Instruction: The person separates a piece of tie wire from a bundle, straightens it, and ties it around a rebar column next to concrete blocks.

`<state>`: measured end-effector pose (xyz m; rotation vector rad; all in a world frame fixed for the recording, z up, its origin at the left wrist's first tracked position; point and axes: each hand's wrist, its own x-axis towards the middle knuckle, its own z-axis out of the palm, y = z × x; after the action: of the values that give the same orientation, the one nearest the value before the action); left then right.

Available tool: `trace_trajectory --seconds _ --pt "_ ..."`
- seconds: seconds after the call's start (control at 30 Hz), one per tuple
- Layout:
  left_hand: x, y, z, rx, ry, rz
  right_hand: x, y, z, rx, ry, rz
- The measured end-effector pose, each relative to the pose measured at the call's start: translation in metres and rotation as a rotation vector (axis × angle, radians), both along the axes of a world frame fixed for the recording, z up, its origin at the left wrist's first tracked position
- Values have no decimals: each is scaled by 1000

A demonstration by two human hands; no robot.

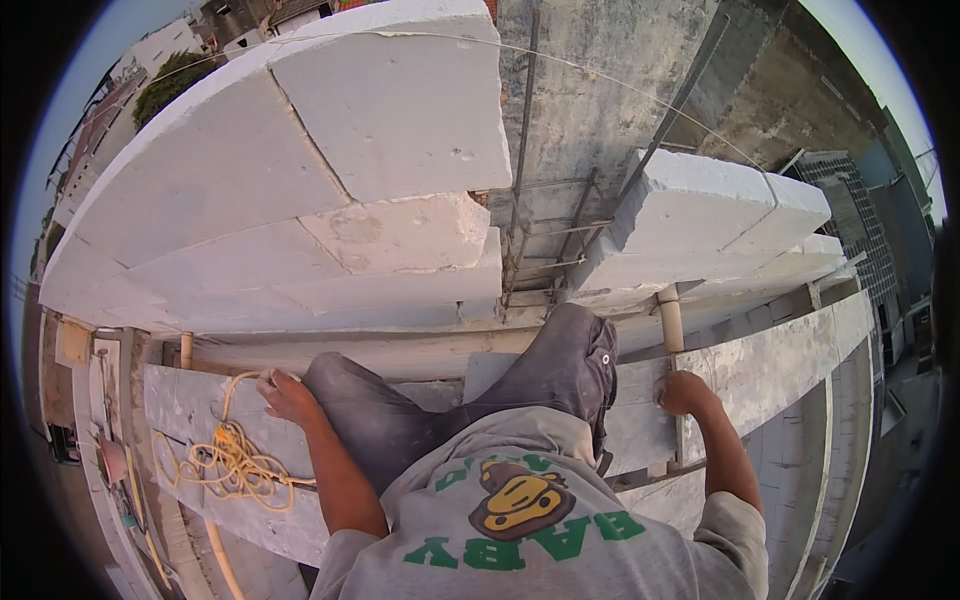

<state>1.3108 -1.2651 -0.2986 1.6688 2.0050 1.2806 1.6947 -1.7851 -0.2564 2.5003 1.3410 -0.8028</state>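
Observation:
At the left, my left hand (288,397) is beside my knee with its fingers closed on a yellow rope (237,458). One strand runs up to my fingertips, and the rest lies in a loose tangle on a dusty grey plank (165,400). My right hand (684,393) is curled closed by the edge of another plank (780,345), close to an upright bamboo pole (670,320). Whatever is inside the right hand is hidden. My bent knees in dark trousers (450,415) point toward the white block wall.
White block walls (390,120) stand ahead, left and right of a gap with steel rebar (525,150). A thin string (600,72) crosses above. Scaffold rails (820,480) flank the planks, with a drop beyond. Tools (130,500) lie at far left.

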Motion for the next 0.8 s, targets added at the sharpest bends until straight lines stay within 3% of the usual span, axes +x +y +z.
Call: trace_trajectory --seconds 0.03,0.1,0.13,0.2,0.23,0.27,0.33,0.43,0.5,0.57,0.63,0.67,0.7,0.73,0.77,0.8 --pt "-7 4 -6 26 183 9 -6 7 19 -79 279 -101" --pt "-19 9 -13 12 221 -18 -14 13 62 -232 834 -305" --pt "-19 8 -11 4 240 -32 -12 7 67 -29 967 -391" --pt "-10 4 0 -6 -145 39 -4 -13 71 398 1208 -558" --pt "-5 2 4 -15 -335 71 -5 -19 65 889 1432 -754" --pt "-4 3 0 -18 -344 77 -1 -18 55 1228 1411 -923" --pt "-5 8 -9 -13 -364 101 9 -11 42 1117 1077 -1201" --pt "-12 9 -3 -39 -411 32 -4 -3 8 362 267 -646" --pt "-11 7 1 9 -414 64 -10 3 22 -83 487 -652" --pt "-20 10 2 45 -363 139 -2 -13 19 -89 755 -537" --pt "-38 21 -6 -43 -384 257 -2 -18 44 168 1037 -709" --pt "-59 32 -25 -82 -509 217 9 -37 33 464 1249 -796" --pt "-65 42 -48 73 -672 264 13 -46 30 756 1345 -867" --pt "-48 23 -15 160 -932 237 12 -43 27 1076 1307 -845" --pt "-45 18 -16 194 -992 214 13 -36 24 1230 1297 -891" --pt "-47 18 -19 220 -1052 173 16 -24 19 1105 1122 -988"
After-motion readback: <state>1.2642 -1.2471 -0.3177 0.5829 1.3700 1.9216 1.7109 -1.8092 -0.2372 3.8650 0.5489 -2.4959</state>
